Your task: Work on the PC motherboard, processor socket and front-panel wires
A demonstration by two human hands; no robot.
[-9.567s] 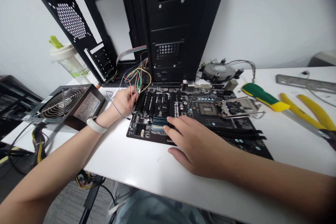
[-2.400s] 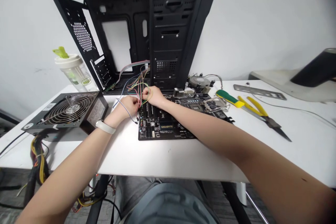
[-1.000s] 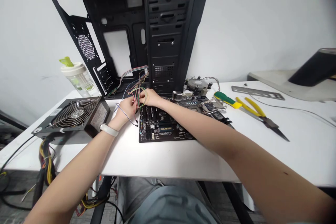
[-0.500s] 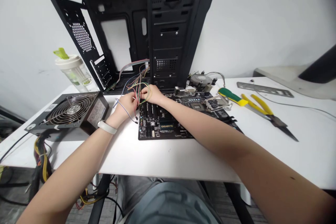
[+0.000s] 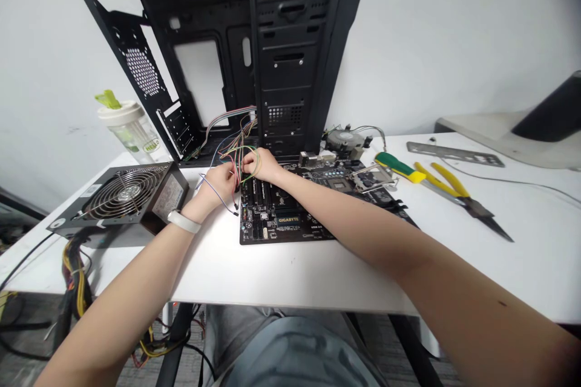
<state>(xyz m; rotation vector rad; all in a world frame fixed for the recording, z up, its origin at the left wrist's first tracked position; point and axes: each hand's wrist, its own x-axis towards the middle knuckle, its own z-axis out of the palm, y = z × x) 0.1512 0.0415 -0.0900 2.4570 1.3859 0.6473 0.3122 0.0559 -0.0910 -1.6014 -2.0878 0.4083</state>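
My left hand (image 5: pixel 219 184) and my right hand (image 5: pixel 261 164) meet above the top left of a black Gigabyte motherboard (image 5: pixel 288 219), pinching a bunch of thin coloured wires (image 5: pixel 240 156). These wires run back from the base of an upright black PC case (image 5: pixel 290 54). My fingers hide part of the bunch. One thin blue wire hangs from my left hand across the table. A white band (image 5: pixel 183 221) circles my left wrist.
A power supply unit (image 5: pixel 127 196) with a fan grille stands left of the board, and a plastic bottle (image 5: pixel 126 128) stands behind it. On the right lie a CPU cooler (image 5: pixel 345 140), a green-and-yellow tool handle (image 5: pixel 399 167), yellow-handled pliers (image 5: pixel 439 181) and an I/O shield (image 5: pixel 455 154).
Earlier my right hand lay on the motherboard; now it is up at the wires beside my left hand. The view has drawn back and the case stands straighter in it.
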